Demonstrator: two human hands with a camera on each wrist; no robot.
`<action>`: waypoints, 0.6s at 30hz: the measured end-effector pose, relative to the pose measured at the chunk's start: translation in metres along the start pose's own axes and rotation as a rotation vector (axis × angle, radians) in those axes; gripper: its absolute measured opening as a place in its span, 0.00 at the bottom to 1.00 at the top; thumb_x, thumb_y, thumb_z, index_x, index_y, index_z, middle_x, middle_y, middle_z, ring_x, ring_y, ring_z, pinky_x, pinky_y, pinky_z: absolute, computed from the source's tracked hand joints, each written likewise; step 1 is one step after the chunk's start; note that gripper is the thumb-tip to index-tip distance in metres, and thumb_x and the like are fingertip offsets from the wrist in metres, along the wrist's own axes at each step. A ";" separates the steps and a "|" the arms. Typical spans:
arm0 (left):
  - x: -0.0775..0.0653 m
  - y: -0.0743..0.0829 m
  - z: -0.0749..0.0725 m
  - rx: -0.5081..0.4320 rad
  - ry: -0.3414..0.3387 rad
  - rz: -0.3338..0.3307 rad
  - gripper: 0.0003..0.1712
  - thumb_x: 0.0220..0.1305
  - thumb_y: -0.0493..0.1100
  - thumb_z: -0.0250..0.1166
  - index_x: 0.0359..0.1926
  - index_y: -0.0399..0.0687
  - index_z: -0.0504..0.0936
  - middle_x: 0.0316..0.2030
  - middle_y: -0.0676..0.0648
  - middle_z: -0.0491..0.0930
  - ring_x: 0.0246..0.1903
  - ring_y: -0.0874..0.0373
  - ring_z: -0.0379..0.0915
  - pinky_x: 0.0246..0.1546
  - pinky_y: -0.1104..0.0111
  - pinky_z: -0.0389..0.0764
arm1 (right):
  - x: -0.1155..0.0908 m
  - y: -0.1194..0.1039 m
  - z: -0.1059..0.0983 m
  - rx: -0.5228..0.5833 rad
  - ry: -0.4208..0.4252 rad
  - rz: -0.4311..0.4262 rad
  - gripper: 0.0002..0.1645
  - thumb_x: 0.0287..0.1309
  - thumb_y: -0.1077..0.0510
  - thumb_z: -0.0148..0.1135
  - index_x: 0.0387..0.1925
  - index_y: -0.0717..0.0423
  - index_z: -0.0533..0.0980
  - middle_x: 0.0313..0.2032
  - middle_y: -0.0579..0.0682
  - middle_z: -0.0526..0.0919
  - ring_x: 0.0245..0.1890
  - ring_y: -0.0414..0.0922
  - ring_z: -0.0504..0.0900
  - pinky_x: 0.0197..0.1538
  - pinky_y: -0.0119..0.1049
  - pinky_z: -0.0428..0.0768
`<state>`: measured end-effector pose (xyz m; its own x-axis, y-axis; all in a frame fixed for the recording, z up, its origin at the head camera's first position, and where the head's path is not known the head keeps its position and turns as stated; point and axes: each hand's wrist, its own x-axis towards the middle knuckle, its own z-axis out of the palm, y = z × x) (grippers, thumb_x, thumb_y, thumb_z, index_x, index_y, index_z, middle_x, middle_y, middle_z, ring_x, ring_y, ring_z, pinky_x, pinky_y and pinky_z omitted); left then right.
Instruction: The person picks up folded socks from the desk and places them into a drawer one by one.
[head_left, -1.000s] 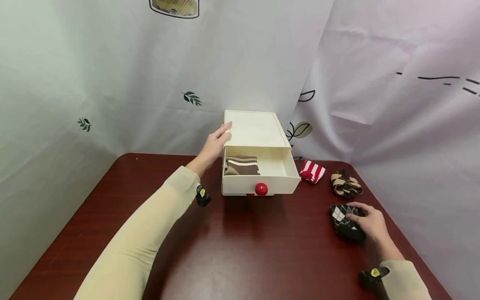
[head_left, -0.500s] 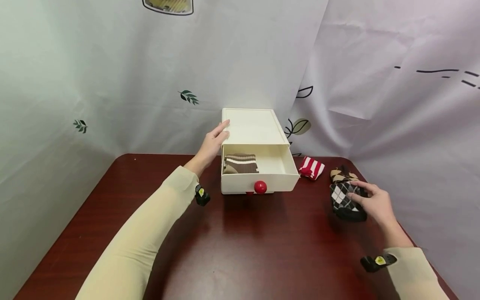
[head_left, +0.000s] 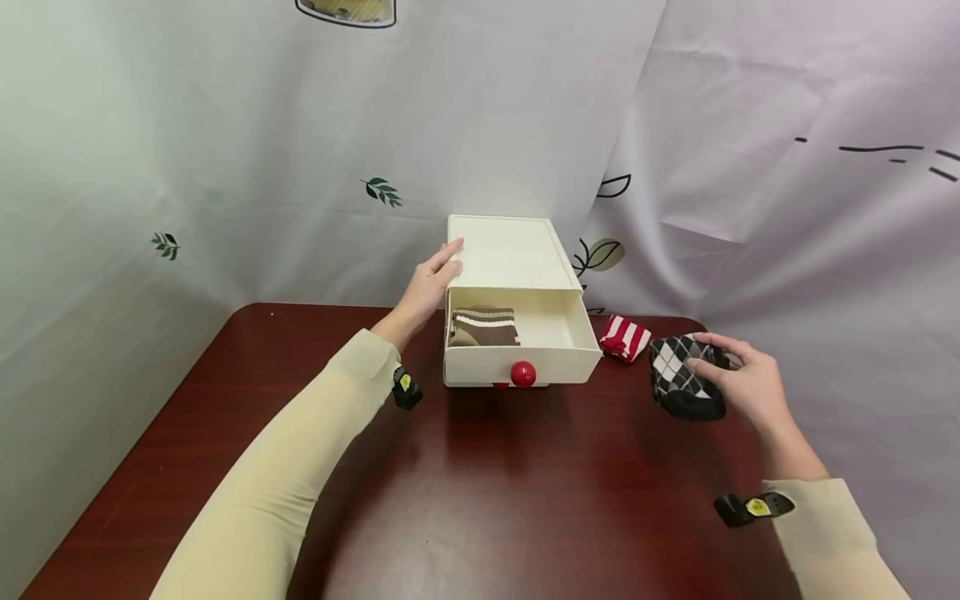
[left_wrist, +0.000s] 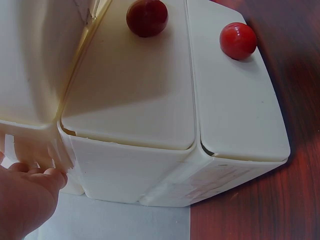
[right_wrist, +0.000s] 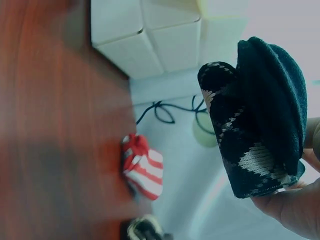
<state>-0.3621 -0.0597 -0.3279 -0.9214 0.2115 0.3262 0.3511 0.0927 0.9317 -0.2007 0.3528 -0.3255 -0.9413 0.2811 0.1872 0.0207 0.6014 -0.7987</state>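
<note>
A folded pair of black, grey and white argyle socks hangs above the right side of the table, pinched between the thumb and fingers of my right hand. In the right wrist view the sock bundle shows its rolled dark cuff. My left hand lies against the upper left edge of a white drawer unit, fingers extended. Its top drawer is pulled out by a red knob. Brown socks with pale stripes lie in the drawer's left part.
Red and white striped socks lie on the table just right of the unit. Tan and dark patterned socks appear at the bottom of the right wrist view. Lower drawers with red knobs are shut. A printed curtain hangs behind the dark red table.
My right hand has lifted the argyle socks off the table and moved them away from me, up and slightly left. My left hand stays on the drawer unit.
</note>
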 end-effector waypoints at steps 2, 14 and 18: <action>0.000 0.000 0.000 -0.006 -0.006 -0.005 0.27 0.69 0.47 0.50 0.68 0.55 0.64 0.69 0.54 0.54 0.69 0.65 0.39 0.66 0.67 0.48 | 0.002 -0.007 0.001 0.070 0.006 0.001 0.27 0.52 0.54 0.68 0.56 0.47 0.76 0.52 0.51 0.71 0.40 0.36 0.77 0.32 0.24 0.77; 0.001 -0.003 0.000 -0.006 0.005 -0.005 0.27 0.68 0.48 0.51 0.67 0.56 0.64 0.69 0.53 0.54 0.68 0.66 0.39 0.66 0.67 0.47 | 0.016 -0.062 0.009 0.318 0.009 -0.074 0.26 0.48 0.60 0.71 0.52 0.51 0.78 0.43 0.45 0.72 0.32 0.32 0.79 0.29 0.27 0.79; 0.002 -0.003 0.001 -0.018 0.004 -0.001 0.27 0.68 0.47 0.51 0.67 0.55 0.64 0.69 0.53 0.55 0.68 0.66 0.40 0.65 0.67 0.48 | 0.019 -0.080 0.014 0.438 -0.011 -0.085 0.25 0.46 0.63 0.72 0.50 0.52 0.80 0.44 0.48 0.71 0.30 0.35 0.80 0.28 0.30 0.80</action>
<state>-0.3645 -0.0588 -0.3301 -0.9225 0.2077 0.3253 0.3467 0.0754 0.9349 -0.2247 0.2992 -0.2659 -0.9370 0.2348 0.2585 -0.1994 0.2479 -0.9480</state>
